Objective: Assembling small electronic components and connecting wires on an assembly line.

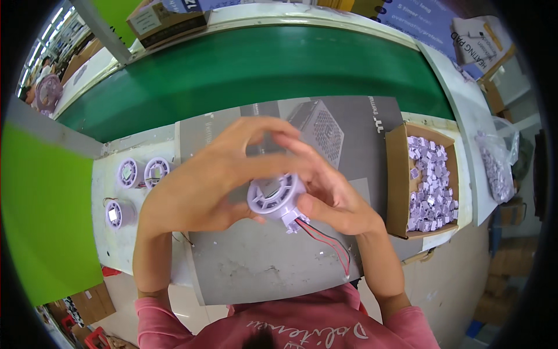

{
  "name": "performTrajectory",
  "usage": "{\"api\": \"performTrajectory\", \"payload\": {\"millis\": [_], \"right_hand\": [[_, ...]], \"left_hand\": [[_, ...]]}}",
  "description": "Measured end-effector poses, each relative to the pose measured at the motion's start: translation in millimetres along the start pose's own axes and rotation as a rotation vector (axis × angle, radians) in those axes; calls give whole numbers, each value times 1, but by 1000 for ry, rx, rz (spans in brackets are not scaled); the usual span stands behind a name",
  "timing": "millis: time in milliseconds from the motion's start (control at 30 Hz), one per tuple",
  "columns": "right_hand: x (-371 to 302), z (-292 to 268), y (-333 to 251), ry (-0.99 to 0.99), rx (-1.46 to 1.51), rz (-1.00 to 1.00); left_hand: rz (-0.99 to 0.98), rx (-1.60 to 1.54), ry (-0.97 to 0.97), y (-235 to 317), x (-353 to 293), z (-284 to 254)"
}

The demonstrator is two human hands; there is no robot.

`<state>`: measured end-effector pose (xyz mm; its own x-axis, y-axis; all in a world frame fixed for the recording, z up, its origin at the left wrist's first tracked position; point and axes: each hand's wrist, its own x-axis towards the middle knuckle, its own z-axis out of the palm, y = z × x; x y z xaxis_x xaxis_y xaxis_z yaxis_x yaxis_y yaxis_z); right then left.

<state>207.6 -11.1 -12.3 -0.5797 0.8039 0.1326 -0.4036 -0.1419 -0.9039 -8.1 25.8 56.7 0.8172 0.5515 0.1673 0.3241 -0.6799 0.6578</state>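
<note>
My right hand (337, 200) grips a round lilac motor housing (273, 195) by its right side, thumb at the front and fingers behind. The housing is tilted toward me and shows its slotted ring. A small lilac clip (293, 221) sits at its lower edge, where red and black wires (328, 241) come out and hang to a small white connector. Around the housing's left side curves my left hand (215, 174), slightly blurred. Its fingers arch apart above the housing, and its thumb is close to the lower left rim; whether it touches I cannot tell.
Several similar lilac housings (119, 214) stand on the white table at left. A cardboard box (398, 186) of small lilac clips is at right. Under my hands lies a grey printed cardboard sheet (232, 264). Beyond runs a green conveyor belt (261, 64); a plastic bag (494, 166) hangs far right.
</note>
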Motion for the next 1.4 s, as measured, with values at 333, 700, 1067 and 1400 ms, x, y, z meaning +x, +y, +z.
{"api": "performTrajectory", "payload": {"millis": [333, 700, 1067, 1400], "right_hand": [[1, 1, 0, 270, 20, -23], [2, 5, 5, 515, -292, -231], [1, 6, 17, 545, -331, -209], [0, -4, 8, 523, -382, -182]], "left_hand": [[-352, 164, 486, 34, -2, 16], [-398, -146, 430, 33, 8, 55], [-324, -67, 425, 33, 7, 61], [189, 696, 540, 13, 11, 81]]}}
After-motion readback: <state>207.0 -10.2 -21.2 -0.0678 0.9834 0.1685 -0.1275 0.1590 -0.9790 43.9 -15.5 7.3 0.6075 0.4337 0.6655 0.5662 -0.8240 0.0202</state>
